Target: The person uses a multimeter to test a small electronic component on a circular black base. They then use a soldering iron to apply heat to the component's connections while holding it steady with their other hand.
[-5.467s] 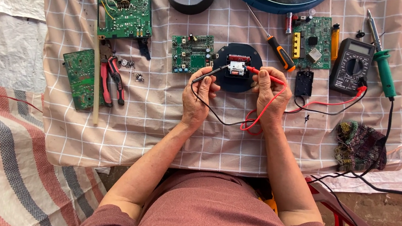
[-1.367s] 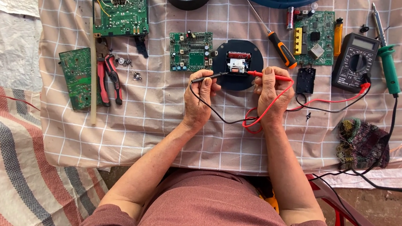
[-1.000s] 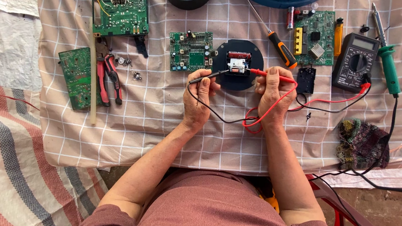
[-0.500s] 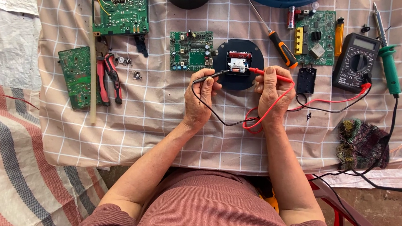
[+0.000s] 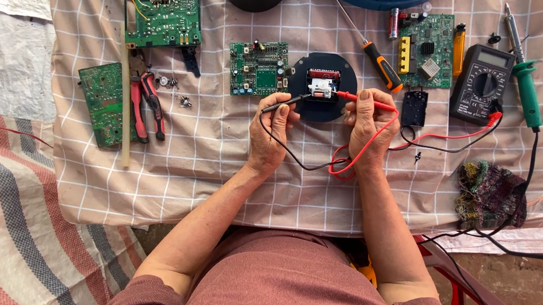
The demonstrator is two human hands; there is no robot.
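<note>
Checked cloth [image 5: 217,160] underlies a round black part [image 5: 323,86]; left hand [image 5: 272,133] pinches black probe [image 5: 286,103], right hand [image 5: 368,125] grips red probe [image 5: 366,100].

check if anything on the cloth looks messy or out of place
Nothing looks damaged or spilled. The only untidy bits: a few loose screws lie scattered beside the red pliers, and the red test lead loops in a tangle under the right hand. The left hand holds the black probe on the round black part.

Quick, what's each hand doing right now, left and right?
Left hand: closed on the black probe, tip at the round black part.
Right hand: closed on the red probe, tip at the same part.
</note>
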